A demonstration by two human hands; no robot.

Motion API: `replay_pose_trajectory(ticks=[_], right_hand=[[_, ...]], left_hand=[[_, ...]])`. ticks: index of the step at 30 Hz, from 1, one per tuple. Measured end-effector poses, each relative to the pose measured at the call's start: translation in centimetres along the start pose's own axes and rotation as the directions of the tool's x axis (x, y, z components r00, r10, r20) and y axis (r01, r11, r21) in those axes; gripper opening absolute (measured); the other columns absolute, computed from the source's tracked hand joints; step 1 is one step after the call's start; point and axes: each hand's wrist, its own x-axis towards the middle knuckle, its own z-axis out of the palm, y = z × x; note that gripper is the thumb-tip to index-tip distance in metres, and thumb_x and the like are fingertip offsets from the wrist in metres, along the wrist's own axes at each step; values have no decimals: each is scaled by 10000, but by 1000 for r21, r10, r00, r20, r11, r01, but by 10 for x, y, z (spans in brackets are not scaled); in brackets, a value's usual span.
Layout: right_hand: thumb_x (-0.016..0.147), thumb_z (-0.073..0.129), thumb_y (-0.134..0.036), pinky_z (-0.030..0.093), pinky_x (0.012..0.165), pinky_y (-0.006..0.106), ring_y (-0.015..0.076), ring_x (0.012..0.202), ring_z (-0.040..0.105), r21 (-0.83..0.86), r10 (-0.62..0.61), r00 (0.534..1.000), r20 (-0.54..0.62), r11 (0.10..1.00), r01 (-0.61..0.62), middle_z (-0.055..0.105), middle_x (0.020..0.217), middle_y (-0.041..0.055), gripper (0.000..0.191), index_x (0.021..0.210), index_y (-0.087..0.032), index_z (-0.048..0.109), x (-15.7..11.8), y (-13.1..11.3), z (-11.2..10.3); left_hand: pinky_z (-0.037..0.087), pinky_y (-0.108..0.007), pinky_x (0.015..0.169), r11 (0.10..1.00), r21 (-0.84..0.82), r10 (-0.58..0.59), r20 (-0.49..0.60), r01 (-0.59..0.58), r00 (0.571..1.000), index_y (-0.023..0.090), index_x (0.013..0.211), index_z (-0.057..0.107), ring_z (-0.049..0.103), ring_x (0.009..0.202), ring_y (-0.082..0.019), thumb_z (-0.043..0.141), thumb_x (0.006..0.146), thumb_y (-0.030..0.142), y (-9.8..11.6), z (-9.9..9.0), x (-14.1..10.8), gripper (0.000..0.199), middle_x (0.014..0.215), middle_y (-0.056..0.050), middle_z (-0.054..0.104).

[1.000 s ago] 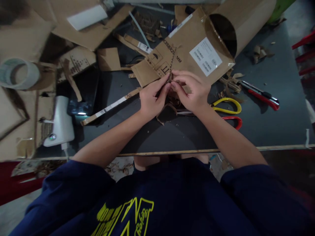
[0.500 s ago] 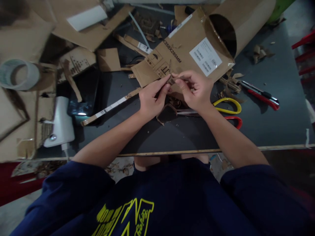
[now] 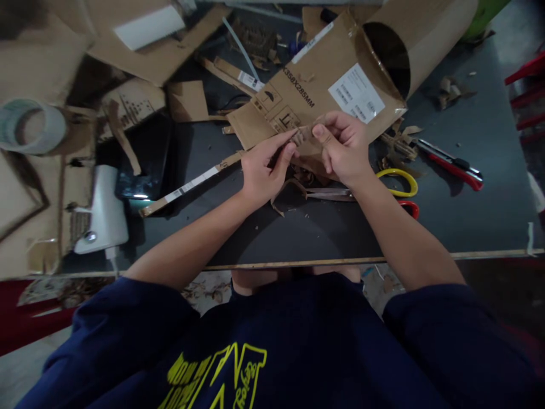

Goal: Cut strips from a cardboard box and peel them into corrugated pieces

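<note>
Our left hand point(image 3: 264, 169) pinches a small cardboard piece point(image 3: 300, 136) between thumb and fingers, above the middle of the counter point(image 3: 281, 238); our right hand point(image 3: 344, 149), thumb and fingers pressed together, grips its other end. Beneath lies a printed carton point(image 3: 315, 74). The scissors point(image 3: 330, 193) lie beside our right wrist, the red cutter point(image 3: 452, 166) nearer the counter's right edge.

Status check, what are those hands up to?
Left hand and right hand pinching small cardboard piece. Scissors close below, utility knife off right.
</note>
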Motion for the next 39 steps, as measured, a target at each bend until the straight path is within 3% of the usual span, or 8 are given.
replay_pose_trajectory(ticks=[4,8,13,17,23,30,39], right_hand=[[809,660,-721,609,571,231,110,707,679,-62,-87,996,-37,994,85,688,900,-22,532,1085,-268,616,0,1,1],[689,759,-741,652,781,344,188,952,681,-290,-168,982,-90,947,135,645,1110,38,711,1212,-282,616,-2,-7,-2],[786,712,-690,641,825,376,210,944,671,-484,-273,962,-29,846,226,637,1106,74,536,1130,-282,669,-5,-13,-6],[938,568,-612,648,856,401,222,1018,695,-489,-327,945,23,820,296,674,1121,76,384,1025,-259,693,-8,-15,-1],[1001,535,-439,618,991,393,205,1122,709,-484,-363,930,65,803,347,750,1145,47,235,977,-274,700,-14,-20,6],[1006,513,-497,632,943,401,196,1015,742,-435,-290,953,92,849,301,758,1125,24,315,1093,-251,690,-14,-10,3],[978,481,-625,653,893,398,191,935,748,-319,-167,984,57,931,177,746,1099,39,447,1109,-233,649,-11,-9,3]], left_hand=[[617,-316,831,999,26,-21,-13,21,1000,259,1205,698,754,911,-181,462,1031,523,0,1,-1,394,896,-25,760],[607,-340,919,999,39,3,-12,-3,1000,248,1189,707,747,1017,-203,482,1030,504,2,-2,-1,376,1003,-37,769],[600,-362,948,998,65,-10,5,10,1000,240,1177,703,740,1046,-210,482,1022,530,4,-4,0,396,1090,-49,768],[579,-404,960,996,63,-61,23,59,998,260,1182,691,734,1048,-225,498,1001,577,0,-3,0,413,1080,-45,763],[539,-404,932,989,141,-60,74,49,995,238,1209,675,724,1016,-243,566,947,626,-8,-6,2,481,1051,-62,764],[499,-405,877,983,180,-68,122,45,990,259,1114,715,704,866,-223,448,1015,577,-3,-8,3,427,787,-42,714],[470,-405,845,984,175,-60,135,36,989,258,1130,720,681,799,-204,400,1032,561,-2,-6,4,452,811,-49,714]])
